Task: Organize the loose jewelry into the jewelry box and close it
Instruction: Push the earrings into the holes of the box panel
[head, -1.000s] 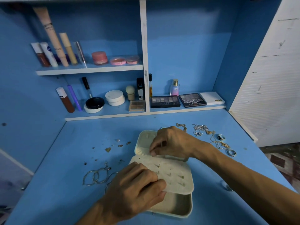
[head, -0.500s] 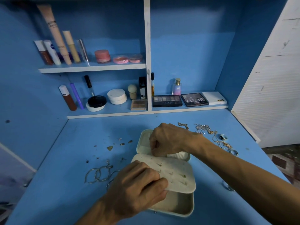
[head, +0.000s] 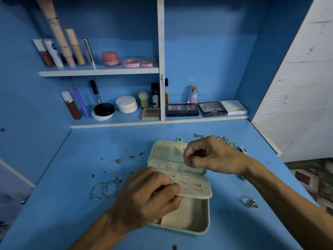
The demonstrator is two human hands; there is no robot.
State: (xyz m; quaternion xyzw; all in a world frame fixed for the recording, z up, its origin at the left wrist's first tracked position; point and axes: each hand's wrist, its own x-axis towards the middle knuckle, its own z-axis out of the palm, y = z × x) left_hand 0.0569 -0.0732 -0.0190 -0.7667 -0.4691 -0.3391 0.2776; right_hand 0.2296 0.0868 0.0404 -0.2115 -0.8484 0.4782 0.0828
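A cream jewelry box (head: 205, 213) lies open on the blue desk, its lid (head: 163, 153) flat behind it. My left hand (head: 147, 193) grips the left edge of the earring panel (head: 195, 186), holding it raised over the box's tray; a few studs sit in the panel. My right hand (head: 210, 156) hovers above the lid with curled fingers, and I see nothing between them. Loose hoops (head: 104, 190) and small studs (head: 118, 161) lie to the left. Chains (head: 223, 139), a ring (head: 242, 149) and a silver piece (head: 250, 202) lie to the right.
Two white shelves at the back carry cosmetics: tubes (head: 54, 51), pink jars (head: 110, 58), a black compact (head: 104, 109) and eyeshadow palettes (head: 211, 108). A white slatted panel (head: 297, 105) bounds the desk on the right. Blue walls close the left and back.
My right hand has lifted off the panel's top left corner and moved right, above the lid. My left hand still holds the panel, now a little higher.
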